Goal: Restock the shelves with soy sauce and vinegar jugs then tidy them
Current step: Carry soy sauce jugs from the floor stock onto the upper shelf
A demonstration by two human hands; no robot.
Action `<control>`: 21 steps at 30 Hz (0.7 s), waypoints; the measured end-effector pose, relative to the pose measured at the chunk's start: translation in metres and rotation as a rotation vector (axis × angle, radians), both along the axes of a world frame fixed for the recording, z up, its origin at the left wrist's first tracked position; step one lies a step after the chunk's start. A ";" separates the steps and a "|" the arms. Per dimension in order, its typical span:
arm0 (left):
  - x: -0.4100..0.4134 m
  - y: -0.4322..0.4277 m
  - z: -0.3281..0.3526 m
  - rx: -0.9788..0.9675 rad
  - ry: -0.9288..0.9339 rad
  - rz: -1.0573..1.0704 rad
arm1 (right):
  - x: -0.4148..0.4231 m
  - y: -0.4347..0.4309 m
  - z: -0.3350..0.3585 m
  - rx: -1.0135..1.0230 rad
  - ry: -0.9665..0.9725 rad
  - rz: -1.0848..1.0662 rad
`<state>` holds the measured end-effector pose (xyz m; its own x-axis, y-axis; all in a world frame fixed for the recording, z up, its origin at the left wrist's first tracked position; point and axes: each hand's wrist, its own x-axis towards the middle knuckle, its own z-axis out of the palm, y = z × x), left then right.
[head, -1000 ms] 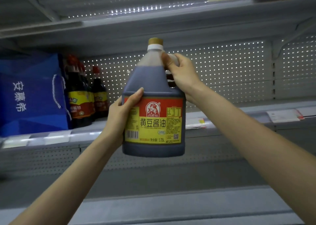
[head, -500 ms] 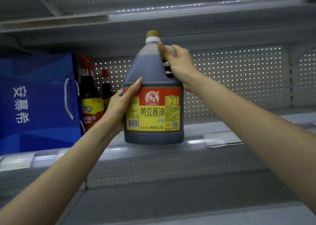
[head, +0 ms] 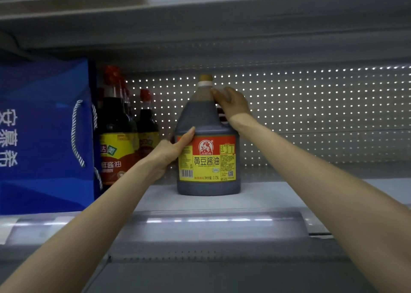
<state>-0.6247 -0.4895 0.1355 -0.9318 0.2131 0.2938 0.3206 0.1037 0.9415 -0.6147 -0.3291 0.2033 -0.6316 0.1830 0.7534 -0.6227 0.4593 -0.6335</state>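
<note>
- Holds the soy sauce jug (head: 209, 123) upright with both hands, base down on the shelf (head: 289, 195), set back from the front price rail (head: 200, 223).
- Wraps the right hand (head: 231, 102) over the jug's handle at its upper right shoulder, just beside the neck. Fingers curled round the handle, thumb pointing toward the white collar under the tan cap (head: 205, 77).
- Cups the left hand (head: 171, 152) against the jug's left side, level with the top edge of the label (head: 206, 159). Thumb laid up along the front left corner, other fingers gone round the side and hidden.
- Keeps the jug between the two hands: right hand high and to the right, left hand lower and to the left, both touching and grasping it.
- Turns the red and yellow label square to the camera, with dark liquid filling the body up to the shoulder.
- Leaves a gap between the jug and the dark, red-capped soy sauce bottles (head: 115, 132) to its left, with the left hand in that gap. Cannot tell whether it brushes the nearest bottle.
- Further left, just beside the bottles, a blue gift bag (head: 44, 137) with white rope handles.
- Behind the jug, a perforated back panel (head: 311, 114) with light through its holes.
- Overhead, the grey underside of the upper shelf (head: 200, 25).
</note>
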 end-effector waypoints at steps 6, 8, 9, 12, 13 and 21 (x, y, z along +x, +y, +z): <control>-0.025 0.005 -0.005 0.030 0.000 0.038 | -0.027 0.008 -0.005 0.043 0.013 0.041; -0.030 0.006 -0.006 0.038 0.029 0.026 | -0.036 0.009 -0.007 0.046 0.004 0.060; -0.033 0.006 -0.007 0.046 0.033 0.027 | -0.041 0.010 -0.007 0.051 0.013 0.059; -0.037 0.007 -0.010 0.064 0.043 0.047 | -0.046 0.012 -0.007 0.048 0.040 0.070; -0.037 0.007 -0.010 0.068 0.039 0.046 | -0.047 0.012 -0.008 0.053 0.037 0.072; -0.009 -0.003 -0.016 -0.406 0.383 0.251 | -0.013 0.017 -0.033 0.235 -0.262 -0.187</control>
